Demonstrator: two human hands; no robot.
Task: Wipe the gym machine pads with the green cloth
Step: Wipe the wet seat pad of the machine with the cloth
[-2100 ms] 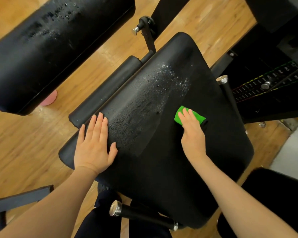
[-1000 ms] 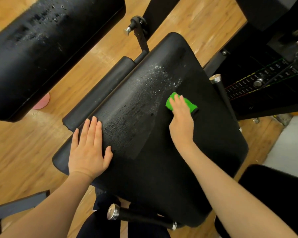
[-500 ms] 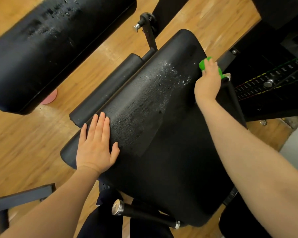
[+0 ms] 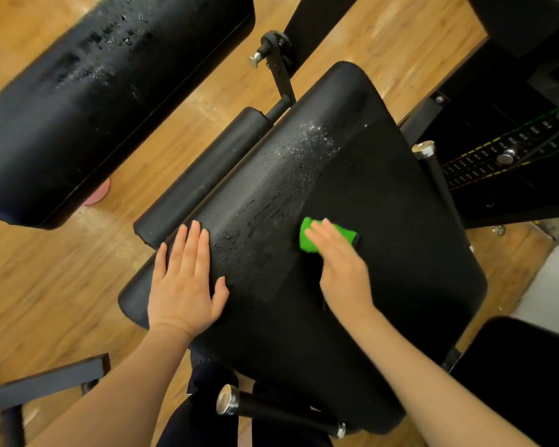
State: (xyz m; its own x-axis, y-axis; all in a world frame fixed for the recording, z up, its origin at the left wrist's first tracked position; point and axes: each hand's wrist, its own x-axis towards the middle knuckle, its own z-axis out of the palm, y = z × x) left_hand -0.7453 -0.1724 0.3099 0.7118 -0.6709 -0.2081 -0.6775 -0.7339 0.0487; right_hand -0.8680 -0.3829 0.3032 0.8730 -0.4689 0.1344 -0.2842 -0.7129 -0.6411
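Observation:
A wide black seat pad (image 4: 400, 253) fills the middle of the head view, with a band of water droplets (image 4: 307, 146) running down its left-centre. My right hand (image 4: 342, 269) presses a folded green cloth (image 4: 307, 237) flat on the pad, just right of the wet band; my fingers cover most of the cloth. Fingers spread, my left hand (image 4: 184, 282) lies flat on the pad's near-left corner and holds nothing. A second long black pad (image 4: 78, 101), also spotted with droplets, slants across the upper left.
A black roller pad (image 4: 204, 175) lies along the seat's left edge, with an adjustment pin (image 4: 255, 61) above it. The weight stack (image 4: 504, 159) stands at the right. Chrome-capped handles (image 4: 228, 403) (image 4: 425, 150) stick out near and right. Wooden floor (image 4: 46, 285) surrounds the machine.
My right hand has come back with the cloth from the pad's far right edge down to the middle of the seat. My left hand has stayed in place.

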